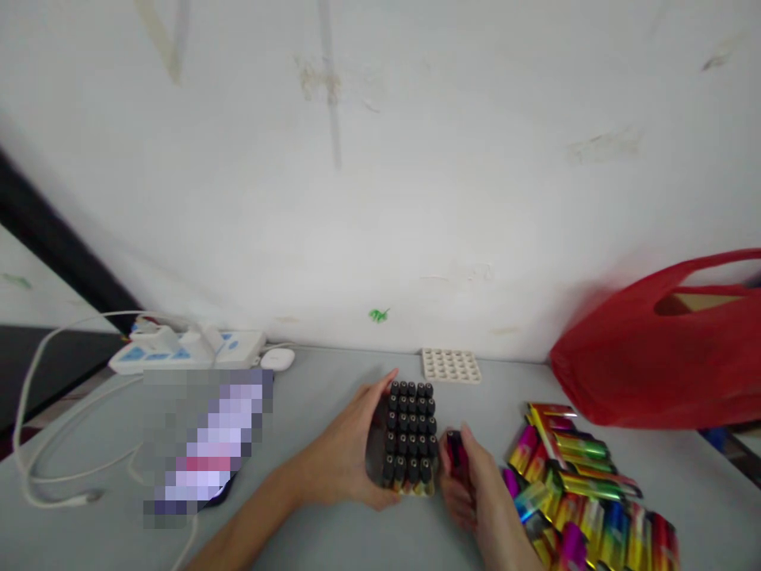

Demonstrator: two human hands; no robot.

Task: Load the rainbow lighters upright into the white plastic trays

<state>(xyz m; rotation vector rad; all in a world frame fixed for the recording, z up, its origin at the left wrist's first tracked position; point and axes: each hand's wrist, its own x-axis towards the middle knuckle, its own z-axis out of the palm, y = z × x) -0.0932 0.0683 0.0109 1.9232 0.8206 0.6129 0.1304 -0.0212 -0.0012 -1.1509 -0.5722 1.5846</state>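
Note:
My left hand (345, 456) is wrapped round the left side of a tightly packed block of lighters (411, 432), their black tops facing me in rows. A dark curved sheet (376, 444) shows between the palm and the lighters. Just right of the block, my right hand (476, 484) is closed round a single lighter (456, 452) with a black top and a dark pink body. It is held apart from the block. To the right of that hand lies a loose pile of shiny, many-coloured lighters (586, 492).
A white perforated tray (450, 365) lies by the wall. At right stands a red bag (659, 357). On the left are a power strip (238, 349) with plugs, a white cable (29, 396), a small white round-edged case (277, 360) and a phone with a blurred screen (219, 444).

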